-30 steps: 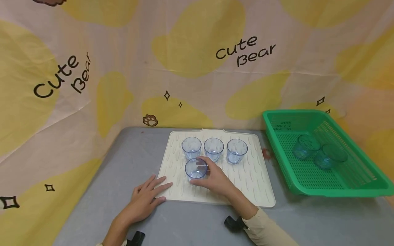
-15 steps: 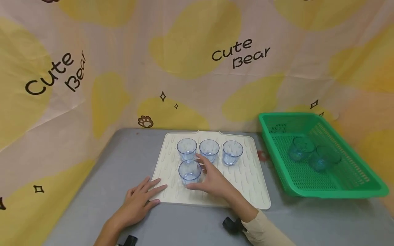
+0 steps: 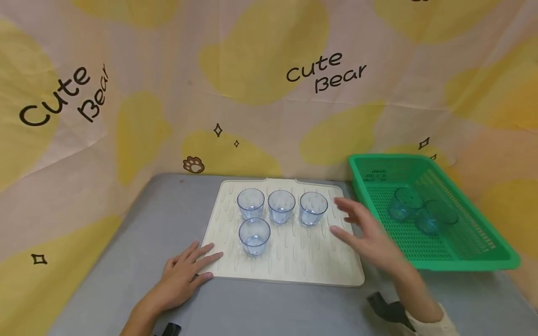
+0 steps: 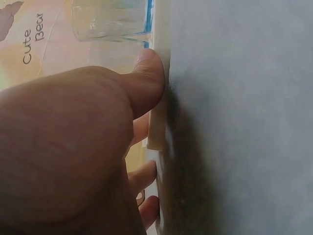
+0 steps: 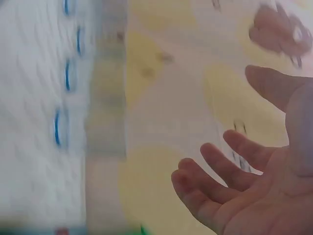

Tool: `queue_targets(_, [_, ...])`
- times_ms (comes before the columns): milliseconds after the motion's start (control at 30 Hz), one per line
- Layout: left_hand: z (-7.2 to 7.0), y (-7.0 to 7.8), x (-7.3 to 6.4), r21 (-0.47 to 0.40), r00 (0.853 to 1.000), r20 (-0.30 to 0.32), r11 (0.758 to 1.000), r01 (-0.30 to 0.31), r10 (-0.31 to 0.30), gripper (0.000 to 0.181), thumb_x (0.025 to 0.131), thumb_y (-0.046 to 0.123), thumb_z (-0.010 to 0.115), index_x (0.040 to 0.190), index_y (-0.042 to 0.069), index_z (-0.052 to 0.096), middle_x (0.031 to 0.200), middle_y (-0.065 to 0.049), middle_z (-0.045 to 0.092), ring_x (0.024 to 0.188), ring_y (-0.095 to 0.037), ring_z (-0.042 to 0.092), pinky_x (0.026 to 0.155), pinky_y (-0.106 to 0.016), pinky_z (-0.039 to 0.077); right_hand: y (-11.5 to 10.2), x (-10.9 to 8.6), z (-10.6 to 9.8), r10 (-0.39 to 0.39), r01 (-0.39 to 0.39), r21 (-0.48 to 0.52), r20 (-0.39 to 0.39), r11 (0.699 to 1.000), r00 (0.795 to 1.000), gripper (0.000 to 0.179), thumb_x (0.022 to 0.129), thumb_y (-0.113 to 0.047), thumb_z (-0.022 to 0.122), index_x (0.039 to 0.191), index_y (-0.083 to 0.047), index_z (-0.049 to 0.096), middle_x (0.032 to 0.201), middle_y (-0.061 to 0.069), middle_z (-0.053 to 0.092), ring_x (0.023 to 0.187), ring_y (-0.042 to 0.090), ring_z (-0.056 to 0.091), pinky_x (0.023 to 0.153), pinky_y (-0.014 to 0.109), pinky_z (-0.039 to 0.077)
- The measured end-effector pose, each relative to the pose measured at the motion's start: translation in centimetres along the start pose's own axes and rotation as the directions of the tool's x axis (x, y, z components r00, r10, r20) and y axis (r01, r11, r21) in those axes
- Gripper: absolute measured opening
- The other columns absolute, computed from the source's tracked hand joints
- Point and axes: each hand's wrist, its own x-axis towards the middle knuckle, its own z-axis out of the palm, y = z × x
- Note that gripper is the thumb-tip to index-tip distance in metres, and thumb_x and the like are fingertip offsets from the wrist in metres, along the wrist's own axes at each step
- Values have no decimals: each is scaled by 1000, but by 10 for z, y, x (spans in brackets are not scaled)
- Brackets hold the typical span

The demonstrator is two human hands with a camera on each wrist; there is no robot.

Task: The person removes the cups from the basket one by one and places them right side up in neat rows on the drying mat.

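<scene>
Three clear bluish glasses stand in a row on a cream draining mat [image 3: 311,266]: the left glass [image 3: 251,204], the middle glass [image 3: 281,207] and the right glass [image 3: 313,208]. A fourth glass [image 3: 254,237] stands in front of the left one. My left hand [image 3: 180,280] rests at the mat's left front corner, fingers spread; in the left wrist view its thumb [image 4: 146,81] touches the mat's edge. My right hand [image 3: 371,238] is in the air over the mat's right edge, holding nothing, its fingers apart in the right wrist view.
A green plastic basket [image 3: 462,265] stands right of the mat, with two glasses lying in it, one glass [image 3: 404,204] left of the other glass [image 3: 435,217]. The grey tabletop [image 3: 269,310] ends at a patterned cloth [image 3: 252,93] behind and at the left.
My right hand has let go of the front glass and moved right, away from it, towards the basket. The glass stays on the mat. My left hand stays at the mat's corner.
</scene>
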Motion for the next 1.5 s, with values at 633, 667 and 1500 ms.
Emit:
queue_targets(633, [-1, -1, -2, -19, 999, 21, 999, 36, -35, 50, 94, 31, 67, 141, 42, 54, 155, 3, 45, 148, -40, 30, 99, -60, 27, 128, -52, -144, 444, -468, -164, -165, 868, 881, 77, 105, -44, 45, 158, 2, 11, 160, 37, 4, 138, 66, 14, 92, 76, 28])
queue_targets(667, [-1, -1, -2, -18, 999, 20, 999, 37, -37, 50, 94, 31, 67, 141, 42, 54, 155, 3, 45, 148, -40, 30, 99, -59, 27, 129, -52, -146, 450, -475, -200, -159, 857, 879, 78, 105, -44, 44, 156, 5, 12, 158, 40, 5, 135, 68, 16, 91, 76, 29])
queue_targets(1500, [3, 0, -1, -9, 999, 20, 999, 45, -45, 50, 94, 33, 67, 141, 44, 53, 154, 4, 46, 148, -40, 30, 99, -59, 27, 154, -43, -151, 428, -419, -471, -94, 777, 899, 77, 104, -45, 44, 140, 22, 29, 144, 53, 16, 124, 71, 25, 91, 75, 29])
